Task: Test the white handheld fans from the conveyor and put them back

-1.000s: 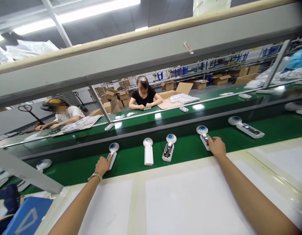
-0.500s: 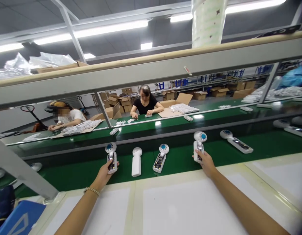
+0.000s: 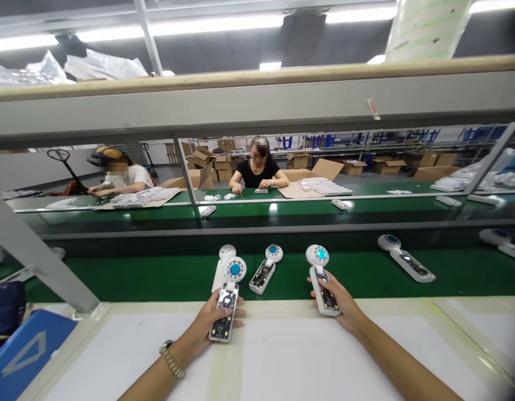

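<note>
My left hand (image 3: 217, 320) grips a white handheld fan (image 3: 235, 269) above the near edge of the belt, thumb on its handle. That fan has a round head with a blue centre, and its uncovered handle shows a dark circuit board. In my right hand (image 3: 338, 298) is a second such fan (image 3: 318, 255), tilted, its blue centre bright, with fingers wrapped round the handle. Between the hands, another uncovered fan (image 3: 262, 277) lies on the green belt. A white fan lying face down (image 3: 217, 273) is partly hidden behind the one in my left hand.
Further right on the green belt (image 3: 157, 278) lies another uncovered fan (image 3: 411, 265). A pale worktop (image 3: 282, 356) runs along the near side. A metal post (image 3: 44, 262) and blue bin (image 3: 34, 348) stand left. Across the line, two people sit beside cartons and white parts.
Both hands have drawn nearer with their fans, the left moving right and the right moving left. The left fan now overlaps the face-down one. The camera view has levelled.
</note>
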`<state>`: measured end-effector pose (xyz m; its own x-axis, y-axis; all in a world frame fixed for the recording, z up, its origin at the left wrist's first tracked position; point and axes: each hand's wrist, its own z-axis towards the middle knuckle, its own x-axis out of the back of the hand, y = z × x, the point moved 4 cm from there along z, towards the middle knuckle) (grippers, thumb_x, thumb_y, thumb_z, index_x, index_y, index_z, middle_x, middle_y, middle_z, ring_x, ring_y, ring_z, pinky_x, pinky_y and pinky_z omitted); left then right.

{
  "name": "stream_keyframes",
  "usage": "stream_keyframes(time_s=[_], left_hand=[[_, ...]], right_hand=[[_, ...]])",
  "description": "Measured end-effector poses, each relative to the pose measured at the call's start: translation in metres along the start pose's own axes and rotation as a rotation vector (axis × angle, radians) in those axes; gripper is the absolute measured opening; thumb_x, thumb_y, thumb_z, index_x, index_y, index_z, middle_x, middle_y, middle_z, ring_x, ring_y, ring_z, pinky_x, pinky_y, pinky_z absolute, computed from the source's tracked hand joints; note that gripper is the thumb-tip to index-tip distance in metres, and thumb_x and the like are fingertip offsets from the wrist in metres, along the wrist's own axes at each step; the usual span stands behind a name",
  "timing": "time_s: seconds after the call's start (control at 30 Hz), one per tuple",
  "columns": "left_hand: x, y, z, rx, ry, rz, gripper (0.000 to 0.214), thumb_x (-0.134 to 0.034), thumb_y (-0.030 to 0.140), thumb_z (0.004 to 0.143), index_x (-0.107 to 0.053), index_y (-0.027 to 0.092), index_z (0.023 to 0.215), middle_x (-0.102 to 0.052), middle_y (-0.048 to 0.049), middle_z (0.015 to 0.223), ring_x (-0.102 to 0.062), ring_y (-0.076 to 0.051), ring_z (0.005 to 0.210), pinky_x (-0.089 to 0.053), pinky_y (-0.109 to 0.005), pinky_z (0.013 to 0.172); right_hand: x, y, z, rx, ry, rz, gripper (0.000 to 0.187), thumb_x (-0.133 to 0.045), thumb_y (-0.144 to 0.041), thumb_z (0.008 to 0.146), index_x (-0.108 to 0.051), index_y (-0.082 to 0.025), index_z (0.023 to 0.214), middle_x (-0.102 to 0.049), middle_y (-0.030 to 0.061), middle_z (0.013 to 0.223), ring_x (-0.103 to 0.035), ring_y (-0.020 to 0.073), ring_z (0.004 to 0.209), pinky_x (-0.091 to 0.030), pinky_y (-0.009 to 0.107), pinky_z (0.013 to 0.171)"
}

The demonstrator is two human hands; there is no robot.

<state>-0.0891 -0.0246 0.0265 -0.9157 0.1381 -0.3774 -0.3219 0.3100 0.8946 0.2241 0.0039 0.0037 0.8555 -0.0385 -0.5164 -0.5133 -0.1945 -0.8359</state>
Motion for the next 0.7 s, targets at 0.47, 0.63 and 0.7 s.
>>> stream_keyframes(time_s=[0.47, 0.63, 0.7], left_hand=[[-0.001, -0.003, -0.001, -0.042, -0.039, -0.085, 0.049, -0.062, 0.007, 0.066, -0.043, 0.023, 0.109, -0.052, -0.0124, 0.118, -0.064, -0.026, 0.088, -0.049, -0.052, 0.079], [-0.003, -0.002, -0.003, -0.030, -0.057, -0.029, 0.045, -0.064, 0.013, 0.069, -0.045, 0.023, 0.108, -0.052, -0.0121, 0.120, -0.063, -0.025, 0.091, -0.048, -0.049, 0.083], [-0.002, -0.003, -0.002, -0.024, -0.061, -0.031, 0.044, -0.064, 0.013, 0.069, -0.046, 0.023, 0.108, -0.052, -0.0117, 0.120, -0.063, -0.025, 0.090, -0.048, -0.048, 0.082]], right_hand=[[-0.001, 0.007, -0.004, -0.092, 0.015, -0.074, 0.042, -0.063, -0.020, 0.067, -0.056, -0.028, 0.108, -0.066, 0.0039, 0.107, -0.066, 0.0231, 0.086, -0.053, 0.035, 0.075], [0.004, 0.009, -0.002, -0.066, -0.021, -0.104, 0.042, -0.065, -0.024, 0.069, -0.056, -0.027, 0.110, -0.062, 0.0050, 0.114, -0.064, 0.0242, 0.091, -0.052, 0.039, 0.081], [0.006, 0.010, -0.001, -0.061, -0.022, -0.112, 0.043, -0.066, -0.025, 0.069, -0.056, -0.027, 0.111, -0.062, 0.0059, 0.115, -0.064, 0.0246, 0.092, -0.052, 0.039, 0.081]])
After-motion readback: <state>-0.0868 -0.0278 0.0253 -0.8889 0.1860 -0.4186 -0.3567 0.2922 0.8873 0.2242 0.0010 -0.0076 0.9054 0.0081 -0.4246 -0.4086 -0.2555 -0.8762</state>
